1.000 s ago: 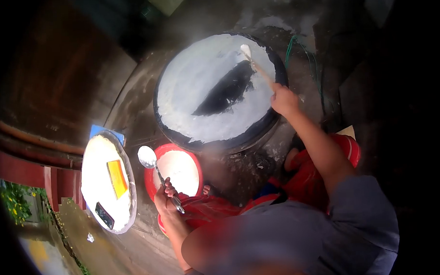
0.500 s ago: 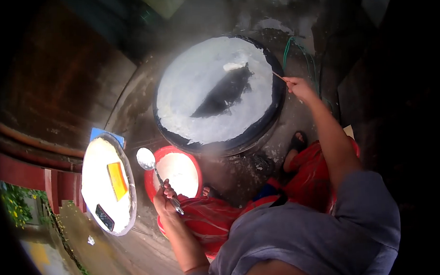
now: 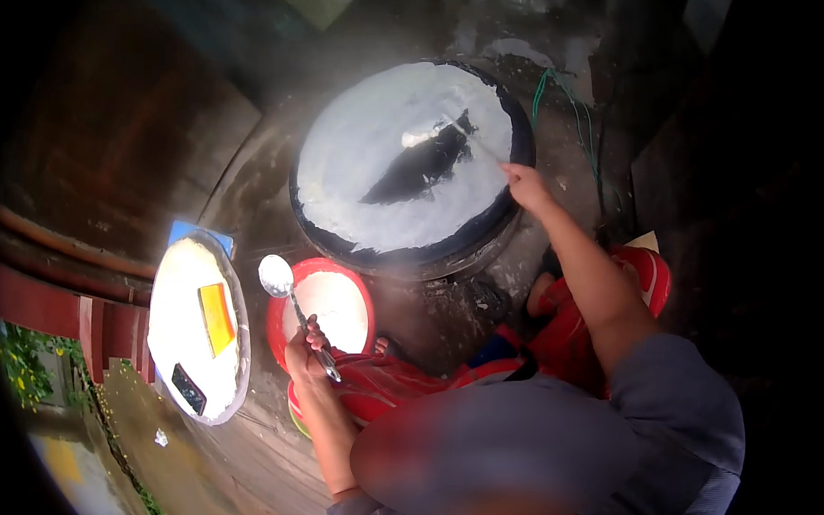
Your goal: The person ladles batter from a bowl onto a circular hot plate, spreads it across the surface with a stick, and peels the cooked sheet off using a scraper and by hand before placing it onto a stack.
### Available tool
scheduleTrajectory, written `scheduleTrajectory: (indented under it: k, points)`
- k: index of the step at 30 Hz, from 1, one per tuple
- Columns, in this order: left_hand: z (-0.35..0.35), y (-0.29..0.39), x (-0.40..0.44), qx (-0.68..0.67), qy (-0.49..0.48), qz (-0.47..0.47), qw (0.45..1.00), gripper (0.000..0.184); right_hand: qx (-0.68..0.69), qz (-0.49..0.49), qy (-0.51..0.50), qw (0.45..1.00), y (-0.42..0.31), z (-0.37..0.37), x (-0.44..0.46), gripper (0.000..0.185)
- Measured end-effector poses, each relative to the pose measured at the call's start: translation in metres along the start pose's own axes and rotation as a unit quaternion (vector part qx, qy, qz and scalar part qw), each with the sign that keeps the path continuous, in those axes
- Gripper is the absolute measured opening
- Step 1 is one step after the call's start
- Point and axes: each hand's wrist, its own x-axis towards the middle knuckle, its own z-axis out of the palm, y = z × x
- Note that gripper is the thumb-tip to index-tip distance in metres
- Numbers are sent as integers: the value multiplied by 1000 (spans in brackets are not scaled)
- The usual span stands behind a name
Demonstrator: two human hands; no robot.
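Nearest, at bottom center, are the person's grey shirt (image 3: 676, 412) and red trousers (image 3: 398, 381). Left of center, the left hand (image 3: 308, 350) has its grip closed around a long-handled spoon (image 3: 277, 277), whose white-smeared bowl lies over the upper-left rim of a red basin (image 3: 273, 328) of white, batter-like stuff. If that grip slackened, the spoon could tip and drip outside the basin, or knock its rim.

At the left, a pale oval tray (image 3: 242, 390) bears a phone (image 3: 189, 390) and a yellow-orange piece (image 3: 217, 319); a bump to the tray could slide the phone.

Right of center, the right hand (image 3: 529, 189) has its grip drawn in on a thin stick tool (image 3: 486, 152), blurred; its tip seems to reach the bare dark patch.

Farther, at upper center, a round dark griddle (image 3: 523, 136) carries a white layer (image 3: 345, 160), with a thicker white lump (image 3: 421, 135) at the patch's upper edge. Pressing too hard could tear the layer; haze above suggests heat, so knuckles dipping low might be burned.
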Motion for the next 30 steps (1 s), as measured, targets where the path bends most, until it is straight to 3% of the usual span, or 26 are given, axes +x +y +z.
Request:
scheduleTrajectory:
  k: [1, 3, 6, 9, 11, 16, 18, 21, 25, 27, 30]
  points:
    - [0, -1, 1, 5, -2, 2, 1000, 37, -23, -49, -27, 998, -21, 8, -12, 28]
    - [-1, -2, 0, 7, -3, 7, 1000, 37, -96, -33, -72, 992, -66, 8, -35, 28]
    - [1, -2, 0, -1, 1, 10, 1000, 37, -59, -36, -157, 985, -67, -11, -29, 28]
    - [-1, -3, -5, 3, -8, 14, 1000, 36, -47, 8, -18, 999, -41, -6, -25, 29]
    - [4, -5, -9, 7, -4, 19, 1000, 36, -2, -15, -67, 998, -44, 17, -36, 29]
    - [4, -4, -7, -1, -10, 8, 1000, 36, -76, -67, -159, 982, -106, 28, -72, 27]
    - [2, -3, -7, -4, -15, 8, 1000, 36, -173, -115, -189, 960, -119, 11, -73, 28]
    - [4, -4, -11, -6, -19, 13, 1000, 37, -253, -140, -150, 946, -132, -30, -75, 28]
    - [-1, -4, -9, 3, -28, 19, 999, 36, -270, -236, 30, 933, -128, -11, -112, 42]
    - [2, -6, -9, 2, -21, 19, 1000, 35, -275, -334, 23, 901, -116, 27, -131, 49]
    - [6, -7, -10, 3, -10, 17, 1000, 34, -321, -357, 7, 877, -105, 58, -147, 49]
